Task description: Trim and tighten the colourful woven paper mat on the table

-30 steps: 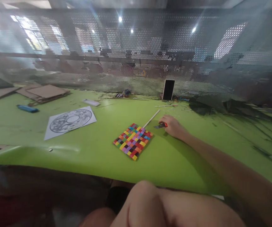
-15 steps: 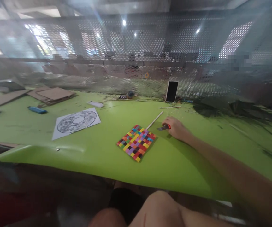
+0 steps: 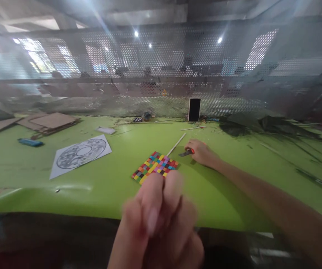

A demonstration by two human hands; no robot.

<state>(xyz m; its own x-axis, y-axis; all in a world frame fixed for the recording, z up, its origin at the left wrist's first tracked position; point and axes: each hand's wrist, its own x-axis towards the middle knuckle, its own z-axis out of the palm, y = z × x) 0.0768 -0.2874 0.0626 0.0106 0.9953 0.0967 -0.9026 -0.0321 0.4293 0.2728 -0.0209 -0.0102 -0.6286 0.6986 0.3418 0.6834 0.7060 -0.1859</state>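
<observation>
Head view: the right hand [image 3: 201,152] has its fingers closed around what looks like a cutter [image 3: 187,152], the grey end pointing left toward a pale stick [image 3: 176,144]. A slip leftward could nick that stick or the coloured woven square [image 3: 154,164] lying flat on the worktop [image 3: 107,164], and the left hand [image 3: 161,220] could be cut if it came into the blade's path. With the square's near corner hidden behind that hand, a misjudged reach could also shove it askew. The right arm stretches in from the right, hand low; the left is raised close to the camera, blurred, fingers curled, and whether it grips anything I cannot tell.
</observation>
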